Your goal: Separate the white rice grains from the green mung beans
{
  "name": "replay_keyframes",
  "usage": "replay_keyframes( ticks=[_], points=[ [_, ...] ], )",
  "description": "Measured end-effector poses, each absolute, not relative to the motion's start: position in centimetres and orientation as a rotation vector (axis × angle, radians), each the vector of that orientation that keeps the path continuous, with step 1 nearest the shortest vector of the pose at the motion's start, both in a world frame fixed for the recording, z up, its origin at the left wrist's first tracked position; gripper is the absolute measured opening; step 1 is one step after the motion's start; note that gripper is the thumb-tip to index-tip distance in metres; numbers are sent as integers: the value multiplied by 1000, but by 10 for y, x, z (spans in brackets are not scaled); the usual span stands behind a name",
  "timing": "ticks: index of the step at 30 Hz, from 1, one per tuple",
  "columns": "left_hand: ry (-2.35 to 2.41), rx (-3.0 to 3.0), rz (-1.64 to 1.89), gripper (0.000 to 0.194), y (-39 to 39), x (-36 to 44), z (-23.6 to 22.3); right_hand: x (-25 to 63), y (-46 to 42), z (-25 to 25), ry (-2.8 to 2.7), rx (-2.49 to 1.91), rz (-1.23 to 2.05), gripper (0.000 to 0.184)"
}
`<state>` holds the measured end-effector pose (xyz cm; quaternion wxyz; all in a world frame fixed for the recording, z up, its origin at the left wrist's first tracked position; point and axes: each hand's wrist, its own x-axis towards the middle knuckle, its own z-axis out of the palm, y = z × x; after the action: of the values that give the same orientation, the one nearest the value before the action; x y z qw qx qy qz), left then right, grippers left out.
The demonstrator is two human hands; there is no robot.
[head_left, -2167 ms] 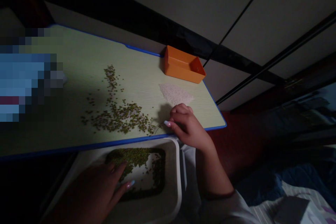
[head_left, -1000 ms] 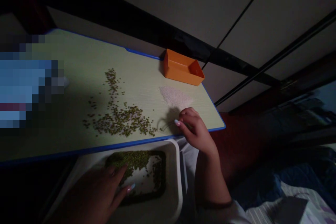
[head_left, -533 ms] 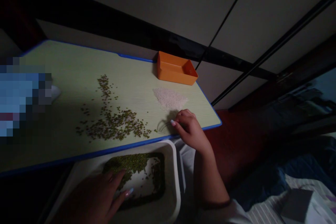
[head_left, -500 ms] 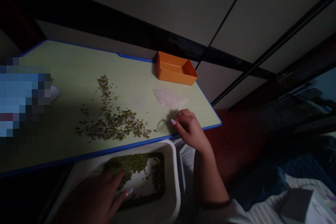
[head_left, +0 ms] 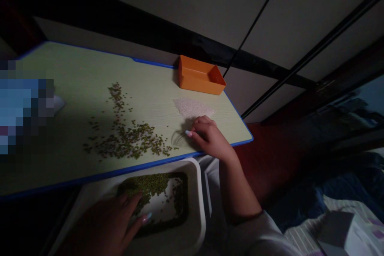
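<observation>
My left hand [head_left: 105, 220] reaches into the white tub [head_left: 198, 192] at the bottom, its thumb and fingers spread apart. Its fingertips lie at the edge of a heap of green beans [head_left: 150, 184] in there. Just over the table's near edge, my right hand [head_left: 208, 136] is closed, thumb against the curled fingers. A clear thing with curved outlines [head_left: 179, 138] shows at its left, seemingly held; its kind is hard to make out. Beyond that hand lies a pile of white grains [head_left: 193, 108]. Loose green beans [head_left: 135, 140] are scattered left of it on the table.
The pale green table [head_left: 75, 76] has a blue edge. An orange box [head_left: 201, 82] stands at its far right corner, near the cabinet panels [head_left: 180, 4]. A blurred-out blue patch [head_left: 21, 108] covers the left side. Striped cloth [head_left: 303, 240] lies at lower right.
My right hand has shifted a little left and away from me, the clear curved thing moving along with it. My left hand stays in the tub, hardly moved.
</observation>
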<state>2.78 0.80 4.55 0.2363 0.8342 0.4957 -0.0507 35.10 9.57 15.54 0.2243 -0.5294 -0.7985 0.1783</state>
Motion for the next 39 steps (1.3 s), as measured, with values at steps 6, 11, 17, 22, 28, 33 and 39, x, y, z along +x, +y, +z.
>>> replay_keyframes(
  ticks=[6, 11, 17, 22, 28, 33, 39],
  points=[
    [1369, 2291, -190, 56, 8, 30, 51, 354, 104, 168, -2316, -1398, 564, 29],
    [1370, 2291, -167, 55, 8, 30, 48, 356, 100, 169, -2323, -1358, 630, 31],
    [1371, 2288, -158, 55, 8, 29, 50, 361, 95, 168, -2307, -1350, 665, 32],
    [1365, 2285, -84, 47, 8, 27, 46, 362, 91, 166, -2306, -1338, 649, 35],
    [1357, 2272, -84, 52, 9, 29, 47, 361, 86, 165, -2312, -1318, 645, 33],
    [1348, 2285, -187, 62, 9, 31, 49, 362, 85, 167, -2264, -1344, 594, 34],
    [1353, 2285, -95, 57, 6, 28, 44, 357, 87, 164, -2280, -1364, 572, 35]
  ],
)
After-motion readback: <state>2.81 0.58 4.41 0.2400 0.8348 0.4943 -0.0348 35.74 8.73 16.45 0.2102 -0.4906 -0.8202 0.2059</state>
